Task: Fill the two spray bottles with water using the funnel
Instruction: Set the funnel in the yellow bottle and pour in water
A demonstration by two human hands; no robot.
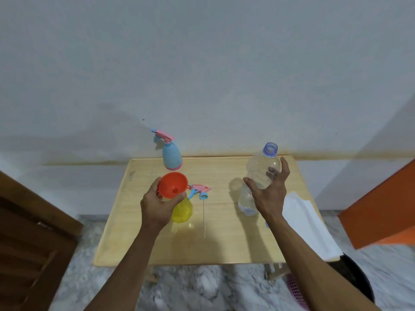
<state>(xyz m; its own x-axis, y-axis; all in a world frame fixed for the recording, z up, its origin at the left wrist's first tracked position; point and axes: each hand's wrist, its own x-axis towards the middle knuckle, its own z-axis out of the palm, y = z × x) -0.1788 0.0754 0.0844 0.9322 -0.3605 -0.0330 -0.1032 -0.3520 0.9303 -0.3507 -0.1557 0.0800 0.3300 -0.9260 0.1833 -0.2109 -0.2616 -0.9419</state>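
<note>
A yellow spray bottle (182,209) stands uncapped on the wooden table (224,243), with an orange funnel (173,184) tilted at its mouth. My left hand (157,205) grips the funnel and the bottle's neck. The bottle's pink and blue spray head (201,190) lies beside it, its tube trailing toward me. A blue spray bottle (171,157) with its head on stands at the table's far edge. My right hand (269,189) wraps a clear, uncapped water bottle (261,171), which stands upright and holds water low down.
A white folded cloth (307,223) lies along the table's right edge. An orange box (381,209) stands to the right, a dark wooden door (29,243) to the left. A black bin (354,279) and a pink basket (296,290) sit on the floor below.
</note>
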